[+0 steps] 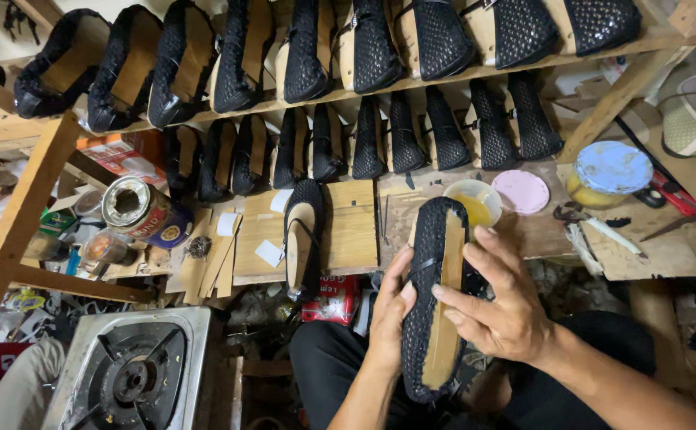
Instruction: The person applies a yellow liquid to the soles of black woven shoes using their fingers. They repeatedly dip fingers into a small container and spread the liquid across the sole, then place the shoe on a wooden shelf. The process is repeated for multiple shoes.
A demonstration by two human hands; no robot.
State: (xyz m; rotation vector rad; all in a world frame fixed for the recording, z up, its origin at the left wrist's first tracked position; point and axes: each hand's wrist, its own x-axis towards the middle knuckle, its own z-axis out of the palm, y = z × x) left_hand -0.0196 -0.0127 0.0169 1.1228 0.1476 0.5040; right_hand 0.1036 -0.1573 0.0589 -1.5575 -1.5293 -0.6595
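From the head camera, both hands hold a black woven shoe upper stretched on a tan wooden last [434, 299], sole side up, above the person's lap and just in front of the wooden bench [348, 231]. The left hand [389, 318] cups its left edge, fingers curled around the weave; the right hand [503, 302] lies against the right edge, fingers spread and pressing the upper – thumb toward the tan sole. On the bench behind stand a small bowl of yellow glue [475, 203], a pink round lid [522, 191] and another black lasted shoe [303, 235]. Wooden shelves [412, 84] above carry rows of black woven shoes – a steel gas burner [133, 374] sits lower left.
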